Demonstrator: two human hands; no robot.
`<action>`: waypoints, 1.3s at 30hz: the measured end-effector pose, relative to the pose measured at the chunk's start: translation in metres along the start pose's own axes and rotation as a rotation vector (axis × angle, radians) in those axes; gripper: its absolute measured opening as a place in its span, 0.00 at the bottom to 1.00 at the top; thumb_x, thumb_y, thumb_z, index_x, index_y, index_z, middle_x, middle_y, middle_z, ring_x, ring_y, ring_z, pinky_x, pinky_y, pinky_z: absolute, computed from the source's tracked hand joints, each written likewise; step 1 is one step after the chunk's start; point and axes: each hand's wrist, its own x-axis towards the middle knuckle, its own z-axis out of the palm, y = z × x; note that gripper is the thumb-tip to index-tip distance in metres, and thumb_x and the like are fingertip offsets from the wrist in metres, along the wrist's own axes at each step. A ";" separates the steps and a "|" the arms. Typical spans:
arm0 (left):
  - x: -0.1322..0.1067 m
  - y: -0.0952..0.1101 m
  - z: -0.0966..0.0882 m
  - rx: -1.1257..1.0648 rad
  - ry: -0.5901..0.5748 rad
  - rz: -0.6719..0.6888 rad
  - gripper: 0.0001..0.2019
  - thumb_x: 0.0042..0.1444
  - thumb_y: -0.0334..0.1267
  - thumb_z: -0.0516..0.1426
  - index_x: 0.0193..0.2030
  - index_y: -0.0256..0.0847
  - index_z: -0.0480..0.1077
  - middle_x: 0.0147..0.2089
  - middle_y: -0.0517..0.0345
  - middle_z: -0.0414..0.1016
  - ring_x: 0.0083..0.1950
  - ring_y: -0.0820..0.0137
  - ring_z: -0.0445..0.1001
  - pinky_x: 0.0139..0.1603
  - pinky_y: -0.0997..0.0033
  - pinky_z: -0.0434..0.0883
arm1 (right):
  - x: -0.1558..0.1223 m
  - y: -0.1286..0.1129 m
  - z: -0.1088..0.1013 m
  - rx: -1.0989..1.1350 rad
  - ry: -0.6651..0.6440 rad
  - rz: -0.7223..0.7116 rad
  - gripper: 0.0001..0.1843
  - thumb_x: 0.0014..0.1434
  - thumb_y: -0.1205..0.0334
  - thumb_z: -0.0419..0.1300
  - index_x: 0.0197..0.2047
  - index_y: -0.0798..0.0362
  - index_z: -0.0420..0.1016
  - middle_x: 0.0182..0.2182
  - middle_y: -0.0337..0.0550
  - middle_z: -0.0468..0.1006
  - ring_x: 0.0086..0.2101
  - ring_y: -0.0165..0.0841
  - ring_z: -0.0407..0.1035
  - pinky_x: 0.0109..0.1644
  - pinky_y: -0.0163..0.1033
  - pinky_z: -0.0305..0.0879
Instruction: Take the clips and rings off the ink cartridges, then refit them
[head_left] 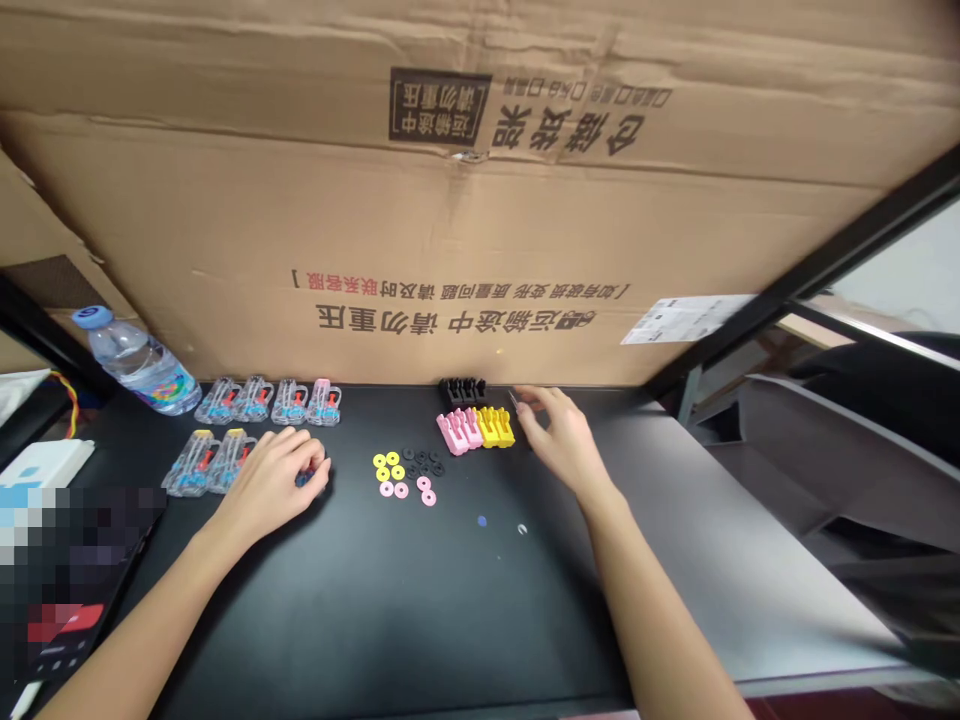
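Note:
My left hand (pixel 279 468) rests palm down on the table, fingers curled round a small thing with a bit of blue showing; most of it is hidden. Beside it stand several clear plastic cases (pixel 256 400) with red and blue parts. At the back, my right hand (pixel 559 435) has thumb and forefinger close together on a tiny thin piece, too small to name. Just left of those fingertips are yellow clip-like parts (pixel 496 428), pink ones (pixel 460 432) and black ones (pixel 463 391). Between my hands lie yellow rings (pixel 381 461), black rings (pixel 423 458) and pink rings (pixel 401 491).
A water bottle (pixel 142 362) leans at the back left. Cardboard (pixel 465 220) walls off the table's back. A blue dot (pixel 482 521) and a small white curved bit (pixel 523 530) lie on the black table (pixel 405 610). A dark device (pixel 82 580) sits front left.

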 end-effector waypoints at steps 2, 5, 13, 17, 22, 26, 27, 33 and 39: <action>0.000 0.000 -0.001 -0.006 0.010 0.001 0.14 0.71 0.35 0.54 0.31 0.42 0.64 0.31 0.60 0.70 0.37 0.65 0.67 0.41 0.62 0.58 | -0.004 -0.024 0.008 0.072 -0.001 0.027 0.24 0.69 0.48 0.60 0.64 0.48 0.75 0.57 0.54 0.79 0.55 0.50 0.75 0.63 0.58 0.71; 0.001 0.001 -0.002 -0.020 0.018 0.007 0.15 0.72 0.36 0.54 0.31 0.42 0.64 0.31 0.60 0.69 0.37 0.65 0.66 0.41 0.62 0.58 | -0.013 -0.047 0.026 0.053 -0.018 0.063 0.47 0.60 0.37 0.67 0.76 0.46 0.61 0.70 0.59 0.66 0.68 0.58 0.63 0.70 0.67 0.63; 0.001 0.009 0.000 -0.091 0.085 0.011 0.14 0.74 0.37 0.56 0.32 0.42 0.67 0.31 0.61 0.71 0.36 0.66 0.68 0.45 0.62 0.59 | -0.026 -0.059 0.055 -0.003 -0.029 0.130 0.63 0.53 0.38 0.73 0.82 0.43 0.45 0.76 0.62 0.51 0.74 0.64 0.52 0.71 0.72 0.59; 0.002 0.009 0.001 -0.115 0.118 0.004 0.13 0.73 0.36 0.56 0.33 0.43 0.69 0.31 0.61 0.73 0.37 0.65 0.70 0.46 0.61 0.60 | -0.024 -0.062 0.057 -0.046 -0.008 0.141 0.59 0.56 0.44 0.71 0.82 0.43 0.45 0.76 0.60 0.53 0.73 0.63 0.55 0.71 0.71 0.60; 0.004 0.011 -0.001 -0.109 0.133 0.008 0.12 0.72 0.36 0.57 0.33 0.43 0.70 0.33 0.60 0.76 0.43 0.63 0.75 0.52 0.59 0.61 | -0.022 -0.060 0.058 -0.067 -0.006 0.108 0.57 0.58 0.45 0.68 0.81 0.46 0.45 0.75 0.61 0.55 0.73 0.60 0.56 0.73 0.67 0.60; 0.004 0.014 -0.005 -0.102 0.139 0.023 0.13 0.72 0.36 0.57 0.33 0.43 0.70 0.31 0.60 0.76 0.41 0.63 0.74 0.52 0.58 0.61 | -0.022 -0.062 0.060 -0.094 0.037 0.071 0.53 0.61 0.45 0.66 0.81 0.49 0.46 0.74 0.63 0.57 0.73 0.59 0.56 0.74 0.67 0.58; 0.004 0.014 -0.007 -0.097 0.139 0.022 0.13 0.72 0.36 0.57 0.32 0.43 0.70 0.31 0.61 0.76 0.39 0.64 0.73 0.51 0.58 0.60 | -0.022 -0.063 0.060 -0.101 0.047 0.063 0.52 0.62 0.44 0.65 0.81 0.50 0.46 0.73 0.63 0.58 0.72 0.59 0.57 0.74 0.66 0.58; 0.003 0.013 -0.012 -0.071 0.163 0.045 0.14 0.70 0.37 0.58 0.30 0.43 0.69 0.29 0.62 0.76 0.38 0.65 0.73 0.51 0.58 0.61 | -0.021 -0.062 0.065 -0.122 0.073 0.070 0.53 0.63 0.37 0.63 0.81 0.52 0.46 0.72 0.65 0.60 0.70 0.60 0.59 0.70 0.64 0.63; 0.003 0.014 -0.012 -0.047 0.160 0.019 0.13 0.72 0.38 0.57 0.32 0.43 0.70 0.32 0.60 0.78 0.41 0.64 0.75 0.52 0.58 0.63 | -0.016 -0.073 0.057 -0.137 0.119 0.076 0.51 0.64 0.36 0.62 0.80 0.54 0.51 0.74 0.65 0.60 0.71 0.61 0.57 0.70 0.66 0.61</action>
